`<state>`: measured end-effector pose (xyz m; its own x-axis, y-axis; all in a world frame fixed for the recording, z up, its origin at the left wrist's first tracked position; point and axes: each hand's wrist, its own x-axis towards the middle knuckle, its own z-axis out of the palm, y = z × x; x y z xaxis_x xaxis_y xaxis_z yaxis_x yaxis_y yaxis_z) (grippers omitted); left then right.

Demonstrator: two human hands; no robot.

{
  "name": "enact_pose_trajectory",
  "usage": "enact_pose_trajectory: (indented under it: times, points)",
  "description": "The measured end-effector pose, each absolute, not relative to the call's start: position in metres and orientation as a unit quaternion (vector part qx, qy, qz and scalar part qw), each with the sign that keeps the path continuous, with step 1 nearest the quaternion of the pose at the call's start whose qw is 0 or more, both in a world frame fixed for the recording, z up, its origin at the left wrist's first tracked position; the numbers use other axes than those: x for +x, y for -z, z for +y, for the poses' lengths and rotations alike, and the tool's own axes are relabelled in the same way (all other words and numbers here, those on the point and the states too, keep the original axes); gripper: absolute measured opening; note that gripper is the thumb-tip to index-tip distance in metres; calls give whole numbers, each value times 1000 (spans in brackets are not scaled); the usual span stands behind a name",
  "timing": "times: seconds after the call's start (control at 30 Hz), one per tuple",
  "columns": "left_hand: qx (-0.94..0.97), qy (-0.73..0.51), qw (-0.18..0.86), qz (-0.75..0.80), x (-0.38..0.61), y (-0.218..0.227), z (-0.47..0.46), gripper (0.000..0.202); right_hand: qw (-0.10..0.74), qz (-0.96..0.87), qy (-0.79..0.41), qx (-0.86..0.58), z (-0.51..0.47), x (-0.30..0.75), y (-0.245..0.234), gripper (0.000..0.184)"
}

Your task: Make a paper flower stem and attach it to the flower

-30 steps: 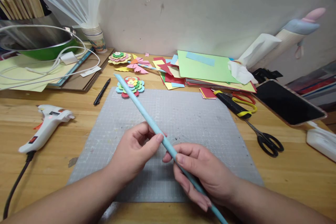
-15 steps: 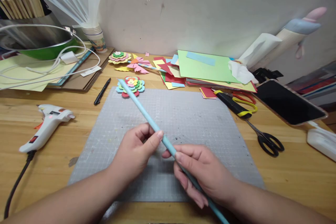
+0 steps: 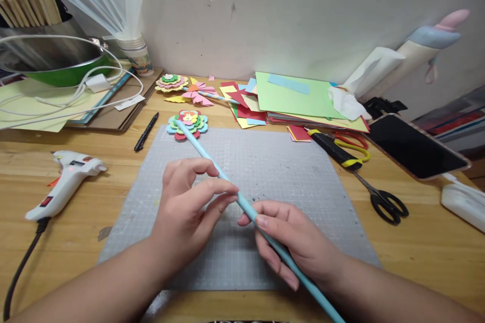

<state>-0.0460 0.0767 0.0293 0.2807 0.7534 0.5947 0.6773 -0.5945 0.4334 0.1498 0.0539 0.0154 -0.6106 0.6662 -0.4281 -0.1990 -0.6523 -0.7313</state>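
A long light-blue rolled-paper stick (image 3: 204, 154) slants across the middle, its near end running out of view at the bottom. My right hand (image 3: 291, 237) grips its lower half between thumb and fingers. Curled over the middle of the stick, my left hand (image 3: 193, 202) has its thumb and index fingertips against it. Below the hands lies a grey cutting mat (image 3: 291, 166) with a printed grid. The stick's far tip overlaps, in view, a layered paper flower (image 3: 190, 120) in red, green, blue and yellow at the mat's far left corner; whether they touch I cannot tell.
Left of the mat are a white glue gun (image 3: 66, 179) and a black pen (image 3: 146, 132). Scissors (image 3: 388, 206), a yellow-black cutter (image 3: 333, 149) and a phone (image 3: 419, 146) lie right. Coloured paper (image 3: 299, 98) and a pink paper flower (image 3: 197, 93) sit along the wall.
The stick has slid slightly down and to the right. My left hand has loosened from a thumb-on-top grip to a fingertip touch, with its fingers raised and arched.
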Motion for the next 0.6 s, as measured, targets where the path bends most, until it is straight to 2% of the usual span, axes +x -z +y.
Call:
enact_pose_trajectory:
  times: [0.3,0.43,0.6]
  points:
    - [850,-348,-13,394,-51,-32,82,12,240,-351,-830,-361,57,152,-19,33]
    - [853,-318,-35,413,-49,-30,81,6,223,-364,-819,-383,57,152,-19,37]
    - [844,-301,-52,441,-46,-27,78,9,216,-370,-809,-403,57,151,-18,39]
